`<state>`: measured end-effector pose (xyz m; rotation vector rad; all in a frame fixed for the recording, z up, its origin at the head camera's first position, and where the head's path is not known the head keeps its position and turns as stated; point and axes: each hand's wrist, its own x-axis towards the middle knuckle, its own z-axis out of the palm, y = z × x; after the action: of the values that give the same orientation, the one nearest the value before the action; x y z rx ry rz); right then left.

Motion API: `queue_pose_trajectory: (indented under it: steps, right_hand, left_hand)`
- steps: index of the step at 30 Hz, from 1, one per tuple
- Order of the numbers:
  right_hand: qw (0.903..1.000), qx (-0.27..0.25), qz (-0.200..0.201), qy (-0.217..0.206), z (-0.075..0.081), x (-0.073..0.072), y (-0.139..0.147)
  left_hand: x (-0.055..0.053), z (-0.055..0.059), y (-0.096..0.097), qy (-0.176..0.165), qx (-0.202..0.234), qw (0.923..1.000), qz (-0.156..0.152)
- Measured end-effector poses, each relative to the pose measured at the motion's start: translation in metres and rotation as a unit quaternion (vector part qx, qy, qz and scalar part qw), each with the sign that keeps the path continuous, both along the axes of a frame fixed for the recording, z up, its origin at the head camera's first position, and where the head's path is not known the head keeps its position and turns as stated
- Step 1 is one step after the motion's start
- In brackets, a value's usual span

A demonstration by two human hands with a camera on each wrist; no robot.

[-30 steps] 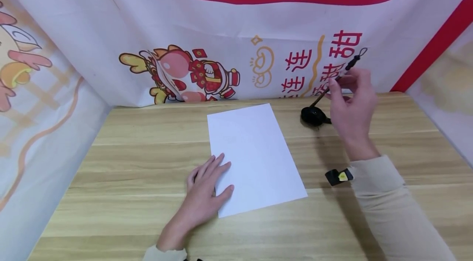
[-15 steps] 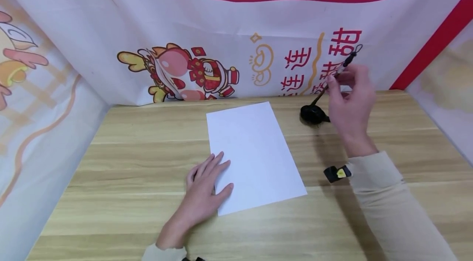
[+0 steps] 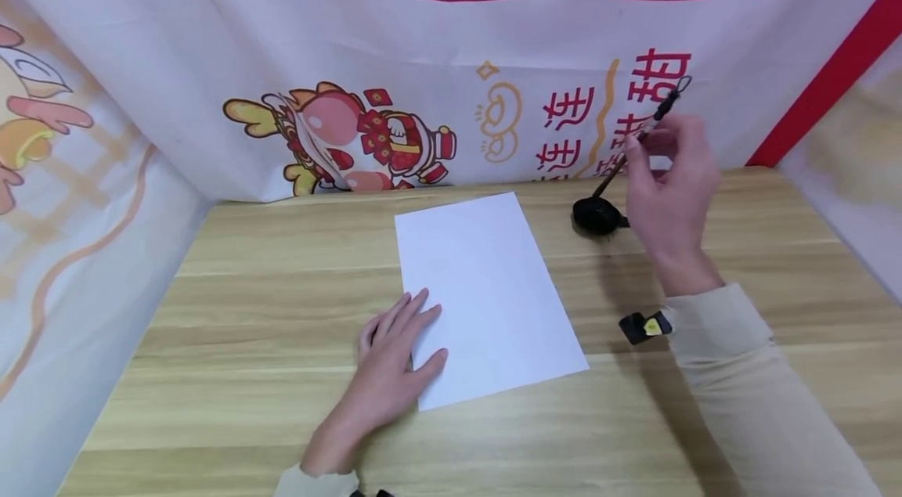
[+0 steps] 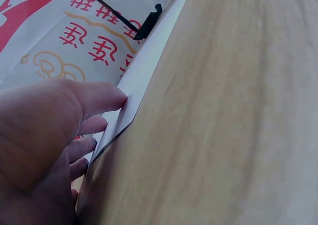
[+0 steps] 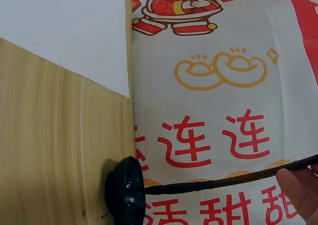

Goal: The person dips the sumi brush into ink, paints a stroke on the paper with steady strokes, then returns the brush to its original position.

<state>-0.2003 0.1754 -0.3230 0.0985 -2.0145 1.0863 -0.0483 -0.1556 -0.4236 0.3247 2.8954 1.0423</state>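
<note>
In the head view my right hand [image 3: 672, 203] pinches a dark writing brush [image 3: 611, 174] by its handle, a loop at its upper end. The brush slants down into a small black dish [image 3: 595, 217]. The right wrist view shows the black bristles [image 5: 179, 187] reaching over the rim of the dish [image 5: 115, 192], whose inside looks wet and shiny. My left hand [image 3: 384, 368] rests with spread fingers on the left edge of a blank white sheet of paper [image 3: 486, 293]. Its thumb touches the paper [image 4: 141, 73] in the left wrist view.
A light wooden tabletop [image 3: 254, 340] lies under everything. Behind it hangs a white cloth [image 3: 423, 43] printed with red characters and cartoon figures. More printed cloth [image 3: 92, 192] stands along the left side. The dish sits right of the paper, near the table's back edge.
The brush's upper end has shifted slightly up and left, so the brush stands a little more upright. My left hand and the paper stay as they were.
</note>
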Motion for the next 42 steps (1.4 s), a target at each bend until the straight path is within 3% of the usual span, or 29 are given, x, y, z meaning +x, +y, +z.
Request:
queue_pose_trajectory:
  steps: [7,14,19,25,31,38,42]
  right_hand:
    - [0.9986,-0.02,0.047,0.011,0.005,0.0,-0.007]
    - [0.9992,0.018,0.024,0.028,0.006,-0.002,-0.006]
    - [0.9988,0.026,0.041,0.007,0.001,-0.001,-0.008]
    - [0.9974,0.022,0.067,0.016,0.009,0.003,-0.009]
    - [0.9964,0.07,0.046,0.015,0.004,0.003,-0.008]
    - [0.9953,0.06,0.074,0.015,0.0,0.004,-0.013]
    - [0.9946,0.077,0.065,0.025,0.005,0.005,-0.012]
  left_hand:
    - [0.001,0.002,-0.002,0.006,0.002,1.0,0.002]
    - [0.0,0.002,-0.002,0.007,0.003,1.0,0.003]
    - [0.001,0.002,-0.001,0.009,0.005,1.0,0.002]
    - [0.001,0.002,-0.001,0.012,0.003,0.9999,0.004]
    - [0.001,0.001,-0.001,0.001,0.003,1.0,0.001]
    - [0.0,-0.001,0.0,0.006,0.005,1.0,0.002]
    - [0.001,0.0,0.0,0.006,0.006,1.0,0.002]
